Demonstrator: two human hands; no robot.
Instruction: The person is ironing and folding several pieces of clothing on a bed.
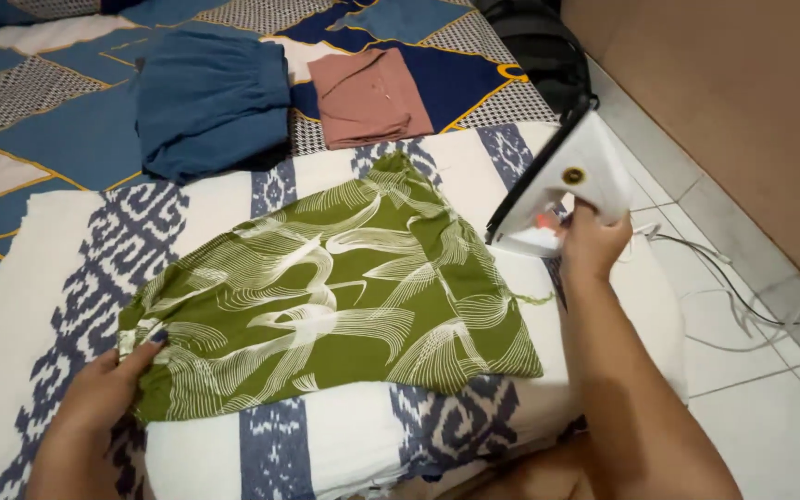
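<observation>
The right hand (593, 243) closes around the handle of a white iron (562, 181), but the iron's body hides most of the fingers, so the exact grip is hard to see. The iron stands tilted up at the right edge of the white and blue patterned cloth (344, 440), its dark soleplate facing left toward the green garment (335, 296). This garment lies flat on the cloth, its long axis running from lower left to upper right. The left hand (99, 398) presses on its lower left corner with fingers close together; the wrist is cut off by the frame. Behind lie a folded blue garment (210, 97) and a folded pink garment (368, 97).
</observation>
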